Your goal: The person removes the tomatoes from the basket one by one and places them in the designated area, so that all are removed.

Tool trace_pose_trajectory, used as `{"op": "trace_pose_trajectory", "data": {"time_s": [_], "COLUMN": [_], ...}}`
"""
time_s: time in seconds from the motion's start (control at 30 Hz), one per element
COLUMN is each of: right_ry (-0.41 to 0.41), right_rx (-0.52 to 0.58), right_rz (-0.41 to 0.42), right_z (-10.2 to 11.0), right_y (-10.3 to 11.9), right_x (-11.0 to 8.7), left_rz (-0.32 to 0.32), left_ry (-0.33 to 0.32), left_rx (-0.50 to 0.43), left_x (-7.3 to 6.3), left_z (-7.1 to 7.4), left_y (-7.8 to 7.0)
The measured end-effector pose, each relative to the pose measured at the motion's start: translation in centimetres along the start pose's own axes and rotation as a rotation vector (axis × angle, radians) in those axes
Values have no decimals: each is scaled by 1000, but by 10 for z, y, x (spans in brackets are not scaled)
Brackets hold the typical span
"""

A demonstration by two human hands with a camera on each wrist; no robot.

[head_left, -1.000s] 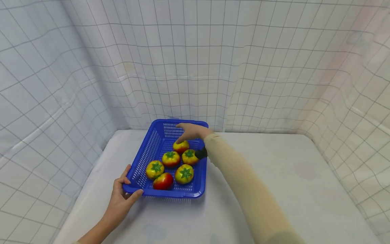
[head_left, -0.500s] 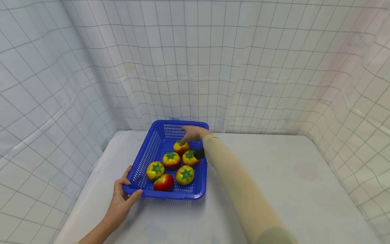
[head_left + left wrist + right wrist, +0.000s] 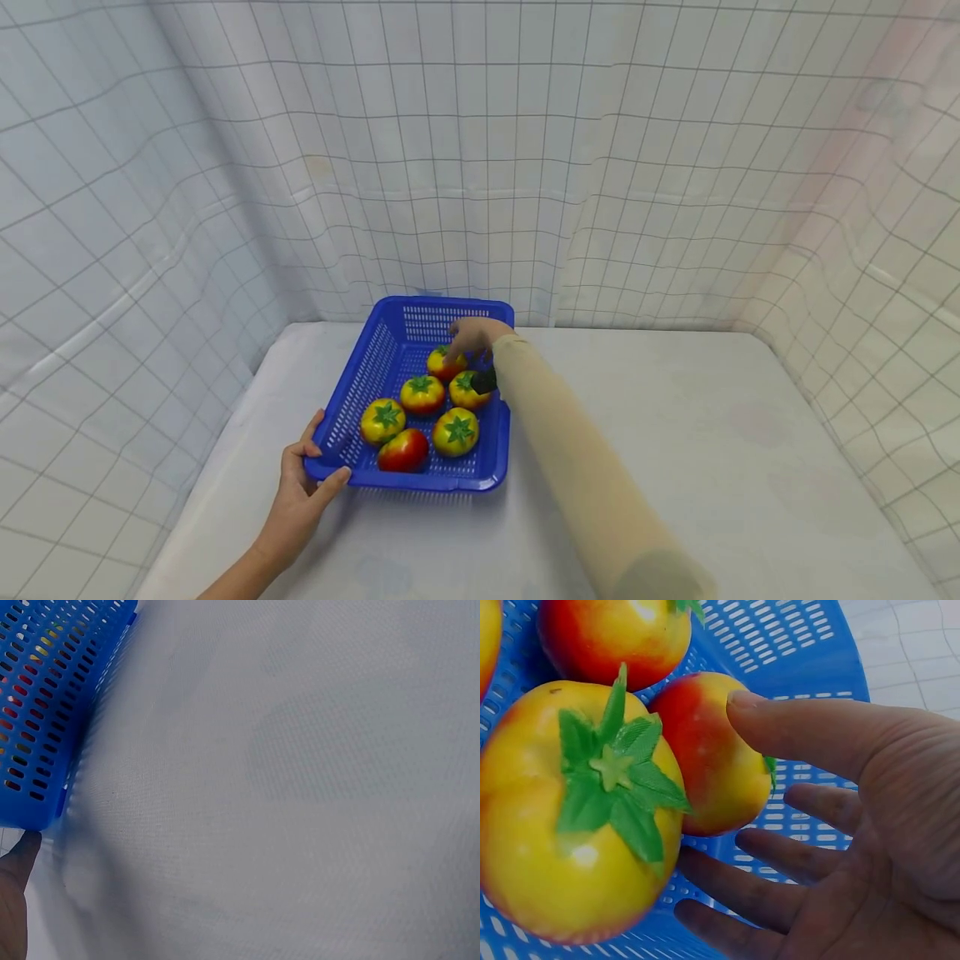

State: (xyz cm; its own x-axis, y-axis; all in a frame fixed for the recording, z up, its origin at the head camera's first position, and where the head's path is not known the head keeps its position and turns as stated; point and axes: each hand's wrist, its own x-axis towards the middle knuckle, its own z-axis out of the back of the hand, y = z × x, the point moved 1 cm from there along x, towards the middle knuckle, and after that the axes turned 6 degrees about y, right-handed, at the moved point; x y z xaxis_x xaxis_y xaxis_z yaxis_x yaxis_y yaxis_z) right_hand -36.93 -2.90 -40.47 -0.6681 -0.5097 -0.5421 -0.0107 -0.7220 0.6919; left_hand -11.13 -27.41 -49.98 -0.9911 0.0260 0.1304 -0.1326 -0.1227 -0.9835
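Observation:
A blue perforated plastic basket (image 3: pixel 420 481) holds several yellow-and-red tomatoes with green star-shaped leaves. My left hand (image 3: pixel 292 500) grips its near left corner, thumb at the front rim and fingers at the left side. In the left wrist view only part of that hand (image 3: pixel 11 907) shows, at the basket's edge. Inside the basket, my right hand (image 3: pixel 474 335) is at the farthest tomato (image 3: pixel 712 765). The right wrist view has the thumb (image 3: pixel 795 731) overlapping this tomato, while the other fingers stay spread beside it. Whether the thumb touches it, I cannot tell.
A large yellow tomato (image 3: pixel 525 847) lies close beside the right hand's fingers. At the front of the basket, a red tomato (image 3: pixel 403 451) lies on its side. White cloth covers the table (image 3: pixel 675 433), and gridded white curtains (image 3: pixel 480 167) hang around it.
My right hand has come lower and slightly nearer, from above the farthest tomato to beside it. The left hand keeps its grip on the basket corner.

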Motion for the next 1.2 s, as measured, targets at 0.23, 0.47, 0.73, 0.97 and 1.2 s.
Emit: {"op": "trace_pose_trajectory", "data": {"time_s": [0.23, 0.47, 0.73, 0.97, 1.2], "right_ry": [-1, -19, -5, -1, 7], "right_rx": [-3, 42, 10, -21, -20], "right_rz": [-26, -73, -63, -60, -54], "right_z": [0, -1, -1, -3, -2], "right_y": [-3, -6, -8, -8, -9], "right_x": [7, 9, 14, 14, 15], "left_rz": [7, 5, -3, 5, 8], "left_ry": [-2, -1, -1, -4, -4], "left_rx": [-3, 8, -5, 0, -5], "left_x": [0, 0, 0, 0, 0], "left_z": [-1, -1, -1, -2, -2], "left_y": [0, 2, 2, 1, 1]}}
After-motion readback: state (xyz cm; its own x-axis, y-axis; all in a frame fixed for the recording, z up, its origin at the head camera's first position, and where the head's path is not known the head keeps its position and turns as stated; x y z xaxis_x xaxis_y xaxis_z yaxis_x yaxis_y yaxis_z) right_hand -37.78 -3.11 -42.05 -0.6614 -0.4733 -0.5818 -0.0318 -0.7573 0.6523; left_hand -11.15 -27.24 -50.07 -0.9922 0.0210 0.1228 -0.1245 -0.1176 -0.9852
